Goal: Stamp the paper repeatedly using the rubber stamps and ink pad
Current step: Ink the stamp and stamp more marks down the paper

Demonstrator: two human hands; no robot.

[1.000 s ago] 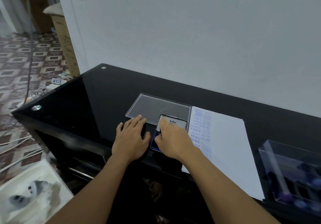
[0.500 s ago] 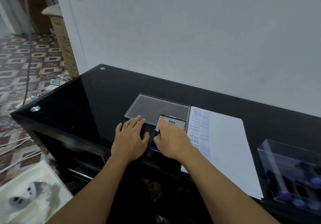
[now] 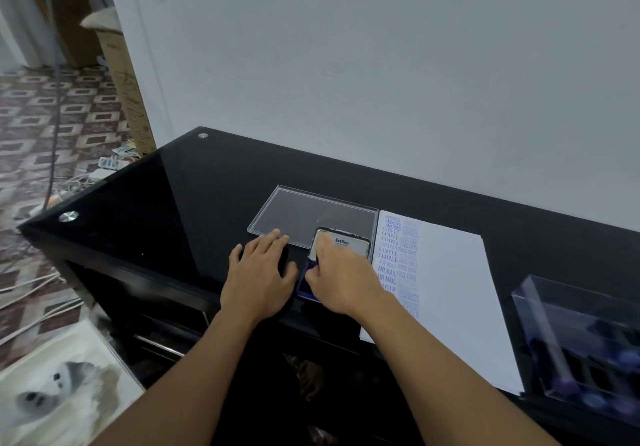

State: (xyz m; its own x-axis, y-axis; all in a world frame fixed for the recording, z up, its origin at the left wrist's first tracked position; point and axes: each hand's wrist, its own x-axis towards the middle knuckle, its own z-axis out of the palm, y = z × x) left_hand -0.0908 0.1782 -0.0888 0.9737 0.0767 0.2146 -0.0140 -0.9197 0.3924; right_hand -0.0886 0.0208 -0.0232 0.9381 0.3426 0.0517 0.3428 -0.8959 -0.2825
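An open ink pad (image 3: 304, 284) with a blue inked face lies at the table's front edge. Its raised lid (image 3: 349, 243) has a white label. My right hand (image 3: 341, 277) sits over the pad with its fingers curled down around a rubber stamp that the hand hides almost fully. Just left of the pad, my left hand (image 3: 259, 272) lies flat on the table, fingers straight, over a dark object I cannot make out. To the right lies the white paper (image 3: 450, 290), with two columns of blue stamped words along its left edge.
A clear plastic lid (image 3: 311, 215) lies behind the hands on the black glass table (image 3: 194, 196). A clear box (image 3: 581, 341) with several dark-handled stamps stands at the right edge. A white wall runs behind the table. Cables cover the floor at the left.
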